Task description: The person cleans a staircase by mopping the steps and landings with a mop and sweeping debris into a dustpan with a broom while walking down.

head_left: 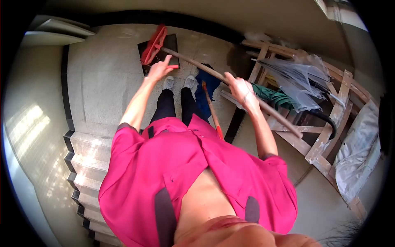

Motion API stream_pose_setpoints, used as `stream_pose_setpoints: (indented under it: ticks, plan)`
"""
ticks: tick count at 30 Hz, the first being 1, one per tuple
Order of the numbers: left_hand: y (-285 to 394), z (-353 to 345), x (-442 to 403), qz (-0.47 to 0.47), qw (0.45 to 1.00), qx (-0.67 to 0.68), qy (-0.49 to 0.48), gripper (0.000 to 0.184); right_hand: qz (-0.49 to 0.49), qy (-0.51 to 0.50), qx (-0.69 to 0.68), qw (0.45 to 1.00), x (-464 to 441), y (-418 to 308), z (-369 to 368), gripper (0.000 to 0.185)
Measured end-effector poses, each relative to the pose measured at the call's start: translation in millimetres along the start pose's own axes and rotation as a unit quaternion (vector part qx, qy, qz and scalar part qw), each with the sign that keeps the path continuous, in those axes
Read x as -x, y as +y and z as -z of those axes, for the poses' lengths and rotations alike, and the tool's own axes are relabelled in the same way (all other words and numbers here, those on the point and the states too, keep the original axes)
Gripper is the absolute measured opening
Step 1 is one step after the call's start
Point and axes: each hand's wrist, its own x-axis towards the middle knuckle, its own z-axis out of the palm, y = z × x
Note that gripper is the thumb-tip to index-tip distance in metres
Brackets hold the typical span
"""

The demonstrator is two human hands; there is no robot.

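One pink shirt [140, 177]: nearest, spread behind both hands, with dark cuffs.
Right hand [240, 88]: fingers closed around a wooden handle; a band circles its wrist.
Left hand [157, 71]: partly open, one digit stretched out; a short red piece [174, 66] shows at its fingertips, and whether it is held cannot be told.
Red-headed broom [191, 61]: aslant across the front of the person, its red head just beyond the left hand, its handle running through the right hand's grip and sticking out behind it on the right.
Orange-ended stick [210, 105]: between the hands, nearer the body than the broom handle, leaning with its lower end toward the floor.
White shoes [168, 83]: side by side on the floor between the hands, below dark trousers [164, 105].
Blue item [212, 84]: low beside the right hand, partly behind the stick; its kind is unclear.
Dark square panel [172, 42]: on the floor beyond the left hand, under the broom head.
Wooden frame [319, 144]: to the right of the right hand, carrying a clear umbrella [294, 72] and a green umbrella [273, 94].
White plastic bundle [358, 150]: farther right of the right hand, against the frame.
Stairs [92, 164]: left of and behind the left hand, sunlight on the treads.
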Motion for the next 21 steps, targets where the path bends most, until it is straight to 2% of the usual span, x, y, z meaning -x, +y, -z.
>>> stream_pose_setpoints:
  ticks: [2,3,5,6,9,14,16,18,19,20,21]
  plan:
    - [-34.0,-4.1,-19.5,-0.1,0.995,0.02,-0.002,0.041,-0.043,0.022,-0.08,0.996,30.8,26.6,-4.1,0.04]
    - [-36.8,-1.6,-24.9,-0.102,0.995,0.019,-0.008,0.041,-0.064,0.036,-0.123,0.99,45.7,42.1,-12.5,0.041]
    - [-30.6,12.7,-36.1,-0.156,0.985,0.04,-0.061,0.03,-0.087,0.073,-0.2,0.973,69.2,73.7,-48.5,0.044]
    - [-21.1,21.3,-42.8,-0.16,0.984,0.037,-0.065,0.03,-0.092,0.059,-0.226,0.968,74.4,86.0,-66.8,0.045]
    - [0.8,30.6,-64.6,-0.126,0.984,0.122,-0.043,0.024,-0.179,-0.006,-0.229,0.957,56.8,121.2,-101.9,0.045]
    - [26.7,22.3,-85.6,-0.071,0.988,0.135,-0.002,0.023,-0.223,0.061,-0.168,0.958,-65.2,224.0,-148.7,0.033]
    - [32.7,8.3,-91.0,-0.041,0.984,0.173,0.033,0.023,-0.309,-0.055,-0.154,0.937,-120.0,252.0,-183.7,0.035]
    - [37.8,1.5,-99.5,-0.012,0.984,0.176,0.009,0.023,-0.362,-0.11,-0.174,0.909,-157.0,254.1,-214.6,0.038]
    - [39.8,-3.3,-101.5,-0.009,0.983,0.179,0.025,0.023,-0.333,-0.174,-0.173,0.911,-156.5,243.3,-215.4,0.041]
    - [42.4,-6.2,-103.0,-0.005,0.982,0.181,0.042,0.023,-0.338,-0.1,-0.162,0.922,-148.7,232.0,-234.2,0.041]
    - [46.9,-10.8,-109.1,-0.007,0.982,0.183,0.039,0.023,-0.32,-0.093,-0.177,0.926,-138.4,237.5,-242.3,0.043]
